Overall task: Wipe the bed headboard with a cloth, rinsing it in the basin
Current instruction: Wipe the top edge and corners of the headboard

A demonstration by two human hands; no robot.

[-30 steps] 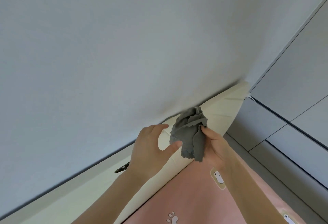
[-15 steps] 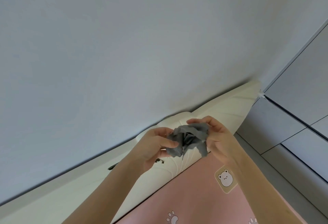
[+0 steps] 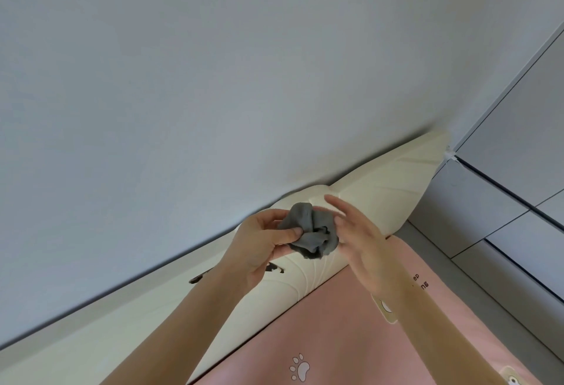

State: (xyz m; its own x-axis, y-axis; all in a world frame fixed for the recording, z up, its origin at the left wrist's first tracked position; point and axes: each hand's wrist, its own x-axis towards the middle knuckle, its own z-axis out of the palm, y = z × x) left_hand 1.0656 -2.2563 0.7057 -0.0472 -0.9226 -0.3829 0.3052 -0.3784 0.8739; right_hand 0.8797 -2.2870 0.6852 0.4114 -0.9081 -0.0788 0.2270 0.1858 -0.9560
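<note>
Grey cloth (image 3: 309,233) bunched into a wad, held in the air just in front of the cream padded headboard (image 3: 381,183), near its upper edge. Cannot tell if the wad touches the padding. Left hand (image 3: 262,244) pinches the wad, thumb pressed on the front, fingers curled behind; grip looks meant to gather loose fabric into a compact pad for wiping. Right hand (image 3: 363,241) is open, fingers spread and slightly blurred, palm against the cloth's right side, not gripping; likely there to help fold or shape the bundle. Both forearms reach up from the bottom of the view over the pink bedsheet (image 3: 335,339) with paw (image 3: 300,368) and bear prints. Headboard runs diagonally against the plain wall (image 3: 213,79); grey cabinet panels (image 3: 503,201) at right. Small dark object (image 3: 201,278) on the headboard behind the left wrist, unclear what. No basin in view, so rinsing would happen elsewhere. Judged step: regrouping cloth between wipes.
</note>
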